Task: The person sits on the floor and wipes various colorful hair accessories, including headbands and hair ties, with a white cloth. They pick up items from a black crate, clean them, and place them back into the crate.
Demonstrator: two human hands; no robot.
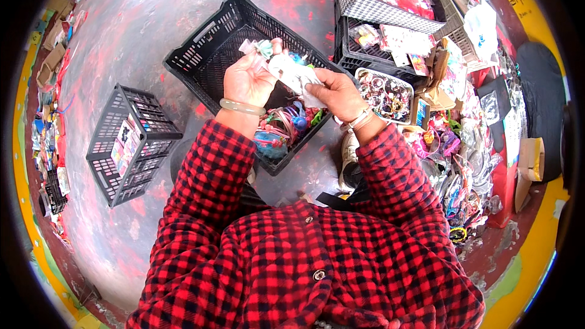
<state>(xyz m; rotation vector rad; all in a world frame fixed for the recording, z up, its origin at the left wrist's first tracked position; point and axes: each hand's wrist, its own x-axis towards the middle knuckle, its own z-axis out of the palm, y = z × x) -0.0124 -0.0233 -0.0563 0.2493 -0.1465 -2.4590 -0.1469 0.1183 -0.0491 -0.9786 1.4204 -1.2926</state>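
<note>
Over a black plastic crate (201, 45), both of my hands are raised close together. My left hand (248, 88) is closed in a pinch on a small pale-green and whitish item (264, 49), perhaps of fabric or ribbon; its kind is unclear. My right hand (342, 95) grips a white crumpled strip (295, 77), thumb on top, and the strip reaches across to my left fingers. Whether it is paper, card or a plastic wrapper cannot be made out. Below, a pile of colourful hair ties and ribbon-like pieces (277, 131) fills the crate's near end.
To the left a smaller black crate (131, 146) stands on the paint-stained floor. Stacked crates (390, 9) with packets stand at the upper right. Beside them are a white tray of small rings or bands (385, 94), a cardboard box (440, 76) and heaped plastic-wrapped goods (466, 164).
</note>
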